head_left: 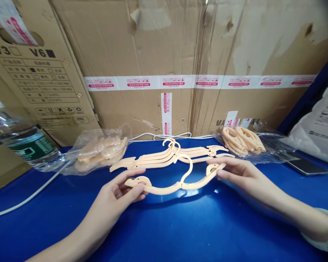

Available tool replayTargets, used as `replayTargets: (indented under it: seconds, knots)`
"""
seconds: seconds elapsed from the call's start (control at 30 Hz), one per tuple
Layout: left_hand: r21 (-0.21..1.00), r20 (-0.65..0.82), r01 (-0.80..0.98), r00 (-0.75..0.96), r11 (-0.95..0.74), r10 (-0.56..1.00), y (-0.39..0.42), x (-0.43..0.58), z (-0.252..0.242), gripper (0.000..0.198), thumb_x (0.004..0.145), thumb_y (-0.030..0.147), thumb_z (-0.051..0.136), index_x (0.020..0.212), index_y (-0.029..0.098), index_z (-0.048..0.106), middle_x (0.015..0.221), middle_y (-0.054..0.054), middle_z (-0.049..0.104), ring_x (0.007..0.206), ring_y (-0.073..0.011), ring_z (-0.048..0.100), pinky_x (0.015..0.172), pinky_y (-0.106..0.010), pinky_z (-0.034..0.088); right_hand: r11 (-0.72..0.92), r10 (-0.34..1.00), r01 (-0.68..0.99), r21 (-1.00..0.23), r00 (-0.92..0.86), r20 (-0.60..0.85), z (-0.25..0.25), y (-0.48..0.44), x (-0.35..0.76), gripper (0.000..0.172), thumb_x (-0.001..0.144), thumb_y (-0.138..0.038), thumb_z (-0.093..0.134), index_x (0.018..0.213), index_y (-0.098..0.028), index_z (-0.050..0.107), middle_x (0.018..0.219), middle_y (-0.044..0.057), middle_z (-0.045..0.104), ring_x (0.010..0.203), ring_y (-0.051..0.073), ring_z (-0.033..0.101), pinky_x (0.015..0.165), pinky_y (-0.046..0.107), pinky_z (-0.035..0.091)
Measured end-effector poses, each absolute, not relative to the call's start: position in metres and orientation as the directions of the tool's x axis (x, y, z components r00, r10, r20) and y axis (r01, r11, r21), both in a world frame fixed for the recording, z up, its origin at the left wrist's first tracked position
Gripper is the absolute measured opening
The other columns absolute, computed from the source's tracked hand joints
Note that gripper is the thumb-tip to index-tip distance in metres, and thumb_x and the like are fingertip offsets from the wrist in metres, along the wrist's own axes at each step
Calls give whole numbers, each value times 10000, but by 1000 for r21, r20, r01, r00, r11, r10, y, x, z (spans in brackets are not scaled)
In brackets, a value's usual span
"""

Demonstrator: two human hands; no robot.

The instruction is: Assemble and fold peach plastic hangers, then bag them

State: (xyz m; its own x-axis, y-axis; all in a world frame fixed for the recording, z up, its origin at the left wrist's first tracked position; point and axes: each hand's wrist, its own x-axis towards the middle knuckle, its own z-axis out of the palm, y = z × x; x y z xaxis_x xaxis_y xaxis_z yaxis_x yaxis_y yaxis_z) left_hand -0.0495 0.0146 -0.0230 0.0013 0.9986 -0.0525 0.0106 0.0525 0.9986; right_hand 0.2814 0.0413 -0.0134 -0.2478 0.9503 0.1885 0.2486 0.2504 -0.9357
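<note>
A peach-coloured plastic clothes hanger [164,190] is held just above the blue table, its hook pointing up and away. My left hand [123,189] pinches the hanger's left end between thumb and fingers, beside a rounded end piece. At the opposite tip, my right hand [236,170] grips the other end the same way. Just beyond lies a stack of similar hangers [155,159], their hooks bunched at the middle. Behind my left hand sits a clear plastic bag [102,151] of peach parts. More rounded peach pieces [242,140] rest on an open plastic bag at the right.
Large cardboard boxes [153,47] wall off the back of the blue table [180,233]. A water bottle [27,142] stands at left by a white cable [35,194]. At right are a dark phone [306,164] and a white sack [317,127].
</note>
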Motion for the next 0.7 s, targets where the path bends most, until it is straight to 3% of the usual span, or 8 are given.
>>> replayTargets:
  seconds: [0.13, 0.23, 0.37, 0.47, 0.6, 0.7]
  knots:
    - [999, -38, 10, 21, 38, 999, 13, -42, -17, 469, 739, 425, 818, 1130, 215, 666, 925, -39, 729, 838, -188, 693, 658, -229, 599, 104, 968, -3, -995, -230, 102, -18, 39, 266, 419, 795, -391, 789, 1123, -228, 586, 821, 1, 665, 734, 140, 596, 713, 272, 501]
    - [998, -38, 60, 95, 33, 995, 11, -34, -15, 367, 750, 434, 798, 998, 188, 687, 877, -34, 716, 790, -163, 670, 660, -213, 582, 34, 969, -153, -988, -236, 70, -22, 34, 251, 420, 731, -357, 848, 943, -232, 508, 769, -30, 654, 679, 116, 586, 670, 241, 487]
    - [995, -68, 92, 197, 50, 978, 6, -17, -16, 338, 723, 459, 792, 813, 156, 670, 724, -14, 676, 685, -145, 639, 609, -202, 557, 28, 910, -77, -997, -412, 57, -23, 23, 237, 295, 794, -350, 801, 788, -182, 558, 784, -9, 658, 714, 105, 604, 700, 225, 485]
    - [996, -86, 42, 220, 79, 972, 3, -6, -17, 339, 726, 442, 783, 879, 158, 680, 784, -33, 717, 715, -167, 669, 619, -224, 567, 11, 781, -32, -999, -624, 29, -20, 13, 235, 175, 881, -319, 719, 976, -185, 659, 942, 33, 690, 887, 139, 648, 823, 270, 507]
    - [1000, -14, 25, 239, 8, 971, 1, -5, -20, 292, 784, 420, 742, 932, 170, 707, 853, -45, 748, 760, -189, 690, 656, -249, 577, 32, 650, -31, -999, -759, 45, -14, 4, 239, 350, 943, -280, 640, 1291, -265, 608, 1179, 70, 675, 1109, 183, 624, 986, 369, 483]
    - [999, 35, 28, 232, -42, 972, -1, -8, -22, 288, 830, 375, 714, 1065, 210, 721, 1001, -40, 761, 916, -217, 703, 823, -300, 580, 106, 636, 19, -994, -770, 54, -12, 2, 243, 434, 949, -260, 627, 1376, -297, 559, 1349, 87, 603, 1141, 192, 615, 999, 380, 487]
